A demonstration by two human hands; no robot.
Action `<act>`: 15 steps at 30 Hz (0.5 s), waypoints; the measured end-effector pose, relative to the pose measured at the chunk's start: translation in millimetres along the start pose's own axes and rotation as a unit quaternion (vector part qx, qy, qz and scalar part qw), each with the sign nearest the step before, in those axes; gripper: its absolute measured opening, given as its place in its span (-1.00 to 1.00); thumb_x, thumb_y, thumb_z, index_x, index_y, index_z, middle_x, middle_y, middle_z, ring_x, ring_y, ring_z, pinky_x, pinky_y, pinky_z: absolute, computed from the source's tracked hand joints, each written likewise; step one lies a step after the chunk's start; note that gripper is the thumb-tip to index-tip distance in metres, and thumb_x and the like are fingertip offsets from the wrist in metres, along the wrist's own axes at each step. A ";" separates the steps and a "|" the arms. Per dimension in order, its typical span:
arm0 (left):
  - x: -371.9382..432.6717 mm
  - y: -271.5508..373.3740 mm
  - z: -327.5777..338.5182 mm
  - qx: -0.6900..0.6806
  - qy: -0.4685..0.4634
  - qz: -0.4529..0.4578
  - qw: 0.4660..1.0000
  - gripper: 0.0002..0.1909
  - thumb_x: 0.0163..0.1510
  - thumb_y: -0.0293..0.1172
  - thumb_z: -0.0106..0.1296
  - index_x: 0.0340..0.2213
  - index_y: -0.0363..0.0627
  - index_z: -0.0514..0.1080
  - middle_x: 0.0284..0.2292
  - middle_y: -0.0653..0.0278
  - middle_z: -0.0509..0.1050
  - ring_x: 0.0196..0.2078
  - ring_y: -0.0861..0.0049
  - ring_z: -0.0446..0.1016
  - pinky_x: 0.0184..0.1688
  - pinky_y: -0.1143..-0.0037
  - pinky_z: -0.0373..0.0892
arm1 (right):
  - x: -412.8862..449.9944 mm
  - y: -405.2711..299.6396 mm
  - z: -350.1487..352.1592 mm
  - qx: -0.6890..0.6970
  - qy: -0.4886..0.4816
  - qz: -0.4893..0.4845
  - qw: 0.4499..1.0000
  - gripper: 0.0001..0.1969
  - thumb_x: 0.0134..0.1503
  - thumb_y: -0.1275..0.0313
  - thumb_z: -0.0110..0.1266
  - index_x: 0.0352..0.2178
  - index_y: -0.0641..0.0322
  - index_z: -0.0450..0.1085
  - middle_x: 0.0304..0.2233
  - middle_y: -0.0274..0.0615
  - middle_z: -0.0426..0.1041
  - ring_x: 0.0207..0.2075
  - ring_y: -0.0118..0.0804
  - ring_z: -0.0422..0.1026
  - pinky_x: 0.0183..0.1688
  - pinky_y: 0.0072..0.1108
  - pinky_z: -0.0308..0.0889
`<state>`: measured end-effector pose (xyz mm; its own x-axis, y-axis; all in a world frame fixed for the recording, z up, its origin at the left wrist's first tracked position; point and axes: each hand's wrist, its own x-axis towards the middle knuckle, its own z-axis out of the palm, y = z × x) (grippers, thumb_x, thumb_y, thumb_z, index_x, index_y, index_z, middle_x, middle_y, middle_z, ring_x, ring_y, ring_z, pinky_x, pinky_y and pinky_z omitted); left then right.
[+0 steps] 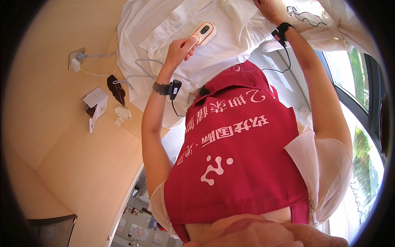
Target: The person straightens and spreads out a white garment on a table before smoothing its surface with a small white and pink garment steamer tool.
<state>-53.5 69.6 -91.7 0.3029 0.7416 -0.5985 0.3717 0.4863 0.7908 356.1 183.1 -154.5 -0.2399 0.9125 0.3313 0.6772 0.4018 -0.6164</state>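
My left hand [180, 52] is closed around the handle of a small white handheld garment iron [205, 33] with gold-coloured trim and a dark button. The iron lies over a rumpled white cloth [225, 61], which spreads across the surface before me. A light grey cord [143, 63] loops over the cloth beside my left wrist. My right hand [269, 10] reaches to the top edge of the view, near the far right part of the cloth; its fingers are partly cut off, so its grip is hidden. Both wrists wear black straps with small wired devices.
To the left, a wall socket [76, 60] holds two plugs. Near it are an open small white box [96, 97], a dark brown feather-like object [116, 89] and an oval white piece [123, 112]. Curtains [333, 26] and a dark-framed window [351, 92] stand at right.
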 end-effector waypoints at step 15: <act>-5.9 -3.8 -20.9 -0.040 0.045 -0.004 0.998 -0.45 0.24 0.07 0.10 -0.48 -0.28 0.53 -0.63 0.30 0.49 -0.68 0.73 0.36 -0.64 0.65 0.26 | -4.9 5.9 -0.8 -0.023 -0.005 -0.009 1.000 -0.65 0.28 0.58 -0.03 0.07 0.20 0.46 0.17 -0.07 0.42 0.26 -0.04 0.30 0.33 -0.34 0.19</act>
<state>-75.1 73.0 -88.6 0.2189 0.7740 -0.5941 0.3023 0.5251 0.7955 361.8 181.0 -159.2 -0.2582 0.9062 0.3348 0.7037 0.4139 -0.5776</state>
